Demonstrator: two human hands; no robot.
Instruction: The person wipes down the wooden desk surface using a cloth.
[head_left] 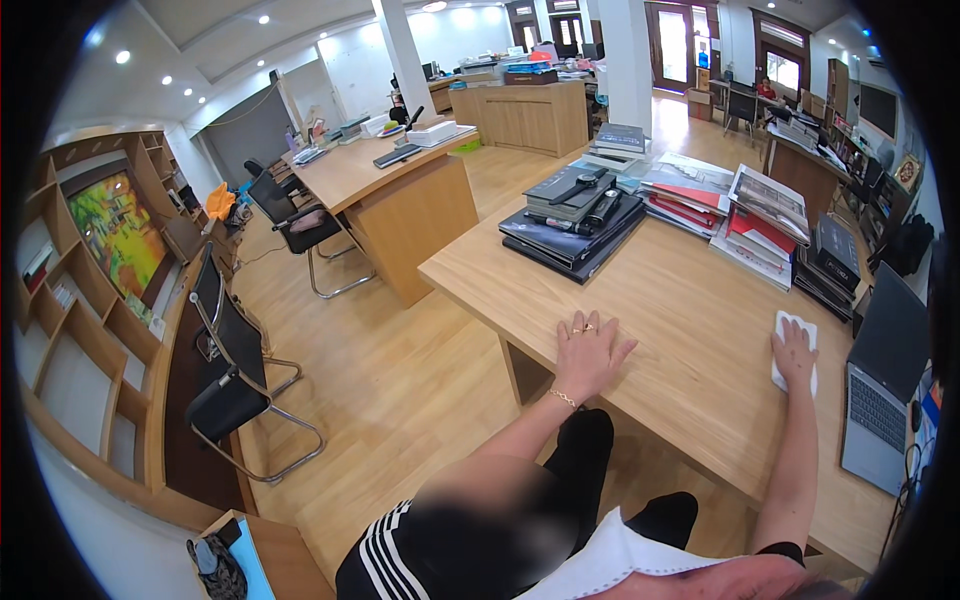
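Observation:
My left hand [587, 360] rests palm down on the near left edge of the wooden desk [690, 330], its fingers spread and nothing under them that I can see. It wears rings, and a bracelet circles the wrist. Farther right, my right hand [795, 352] holds a folded white cloth [780, 378] pressed against the desktop. The cloth shows around the fingers, which lie over it. Close to the right of that hand is an open laptop [877, 412].
At the desk's far side, dark boxes and books carry a black watch-like object [580, 186]. Red and white folders and magazines [765, 205] are stacked beside them. Left are black chairs [235, 365], another desk [405, 210] and wall shelves [75, 350]. A person [767, 90] sits far back.

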